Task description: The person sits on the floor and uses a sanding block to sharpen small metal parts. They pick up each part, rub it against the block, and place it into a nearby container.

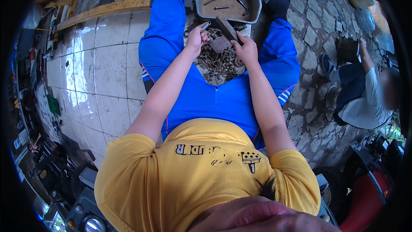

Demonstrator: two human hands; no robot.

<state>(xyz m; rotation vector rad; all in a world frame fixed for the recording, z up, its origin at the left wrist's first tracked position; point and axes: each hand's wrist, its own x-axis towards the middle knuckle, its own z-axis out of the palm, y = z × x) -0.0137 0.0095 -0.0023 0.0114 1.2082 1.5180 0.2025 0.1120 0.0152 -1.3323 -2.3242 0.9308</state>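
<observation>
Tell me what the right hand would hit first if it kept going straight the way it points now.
The right hand points forward and a little left, gripping a dark flat metal bar. Straight on, it would probably meet the grey metal tray first, though depth is hard to judge here.

- The floor point(107, 64) is white glossy tile on the left and grey stone paving point(313, 38) on the right.
- A heap of rusty metal parts point(216, 62) lies on it between the person's legs.
- A grey metal tray point(228, 1) sits just beyond the heap.
- A yellow beam point(103, 10) crosses the tiles.
</observation>
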